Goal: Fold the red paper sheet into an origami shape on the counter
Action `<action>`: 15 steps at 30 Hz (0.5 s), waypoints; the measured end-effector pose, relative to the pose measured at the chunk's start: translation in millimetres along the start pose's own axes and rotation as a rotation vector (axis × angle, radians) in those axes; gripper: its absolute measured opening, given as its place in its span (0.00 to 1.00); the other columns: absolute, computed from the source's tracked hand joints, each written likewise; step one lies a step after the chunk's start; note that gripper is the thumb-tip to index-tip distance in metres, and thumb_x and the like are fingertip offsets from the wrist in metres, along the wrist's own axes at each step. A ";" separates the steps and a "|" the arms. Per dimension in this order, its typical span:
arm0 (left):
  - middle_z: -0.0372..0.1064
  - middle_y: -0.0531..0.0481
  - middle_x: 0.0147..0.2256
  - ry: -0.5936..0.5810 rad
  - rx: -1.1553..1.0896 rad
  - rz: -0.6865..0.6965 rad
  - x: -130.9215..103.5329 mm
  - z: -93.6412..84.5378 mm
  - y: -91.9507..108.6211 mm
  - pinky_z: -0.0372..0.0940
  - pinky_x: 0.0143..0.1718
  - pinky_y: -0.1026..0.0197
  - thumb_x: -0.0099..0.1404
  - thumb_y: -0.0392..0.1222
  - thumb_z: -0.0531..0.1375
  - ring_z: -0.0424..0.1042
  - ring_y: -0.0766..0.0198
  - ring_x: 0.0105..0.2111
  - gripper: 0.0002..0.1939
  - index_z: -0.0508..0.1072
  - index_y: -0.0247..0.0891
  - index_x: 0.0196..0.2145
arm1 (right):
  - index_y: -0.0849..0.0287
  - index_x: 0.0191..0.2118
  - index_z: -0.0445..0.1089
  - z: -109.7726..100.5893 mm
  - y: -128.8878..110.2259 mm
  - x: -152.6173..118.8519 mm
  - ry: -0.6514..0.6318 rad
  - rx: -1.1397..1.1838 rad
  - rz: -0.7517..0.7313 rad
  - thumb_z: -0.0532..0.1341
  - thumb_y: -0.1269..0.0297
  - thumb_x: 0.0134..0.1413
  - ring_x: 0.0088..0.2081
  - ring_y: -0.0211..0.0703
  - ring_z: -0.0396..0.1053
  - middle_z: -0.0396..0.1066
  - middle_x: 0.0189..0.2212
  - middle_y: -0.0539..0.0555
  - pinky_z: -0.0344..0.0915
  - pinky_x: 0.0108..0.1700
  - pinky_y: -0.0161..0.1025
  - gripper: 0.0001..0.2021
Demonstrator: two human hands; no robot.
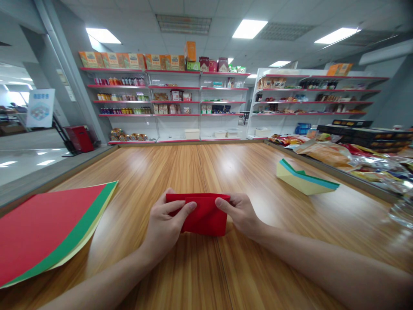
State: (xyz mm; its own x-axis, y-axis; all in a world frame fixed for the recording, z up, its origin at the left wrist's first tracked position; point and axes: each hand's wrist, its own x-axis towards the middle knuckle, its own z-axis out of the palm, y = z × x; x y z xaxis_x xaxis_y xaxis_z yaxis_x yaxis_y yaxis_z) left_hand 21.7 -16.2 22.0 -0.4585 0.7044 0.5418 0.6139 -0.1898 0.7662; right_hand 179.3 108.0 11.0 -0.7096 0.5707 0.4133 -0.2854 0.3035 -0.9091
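Note:
A folded piece of red paper [206, 217] is held up just above the wooden table, at the centre of the head view. My left hand [169, 219] grips its left end, thumb across the front face and the other fingers partly behind it. At the right end my right hand [241, 213] pinches the upper corner, its thumb on the front and its fingers mostly hidden behind. The paper's top edge shows a narrow gap between layers. Sheets of red, green and pale yellow paper [54, 224] lie stacked on the left, some distance from my left hand.
Folded paper boats [305, 181] in yellow, blue and green sit on the wooden table [145, 168] at the right. Snack packets [325, 153] and black boxes [371, 135] lie beyond its right edge. A clear glass object [402, 211] stands at far right. Stocked shelves [174, 88] are behind.

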 end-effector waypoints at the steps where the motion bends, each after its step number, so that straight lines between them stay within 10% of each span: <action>1: 0.65 0.52 0.21 0.012 -0.001 0.005 -0.3 0.6 0.4 0.61 0.33 0.59 0.59 0.47 0.62 0.62 0.64 0.25 0.15 0.75 0.40 0.18 | 0.63 0.33 0.75 0.1 -0.3 -0.1 -0.003 0.004 0.000 0.60 0.58 0.57 0.28 0.39 0.68 0.73 0.27 0.54 0.63 0.30 0.34 0.12; 15: 0.62 0.53 0.20 0.019 0.030 0.010 -2.8 1.0 0.6 0.59 0.38 0.57 0.60 0.48 0.60 0.61 0.64 0.25 0.19 0.73 0.40 0.15 | 0.62 0.30 0.74 -2.3 0.2 0.7 0.033 -0.089 -0.072 0.56 0.55 0.60 0.28 0.40 0.66 0.69 0.24 0.52 0.61 0.30 0.36 0.17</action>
State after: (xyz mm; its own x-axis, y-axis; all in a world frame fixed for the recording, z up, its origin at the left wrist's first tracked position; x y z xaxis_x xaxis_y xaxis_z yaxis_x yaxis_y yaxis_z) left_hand 24.0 -17.6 20.5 -0.4638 0.6897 0.5561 0.6376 -0.1760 0.7500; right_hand 180.2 110.2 11.2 -0.6674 0.5692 0.4802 -0.2756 0.4103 -0.8693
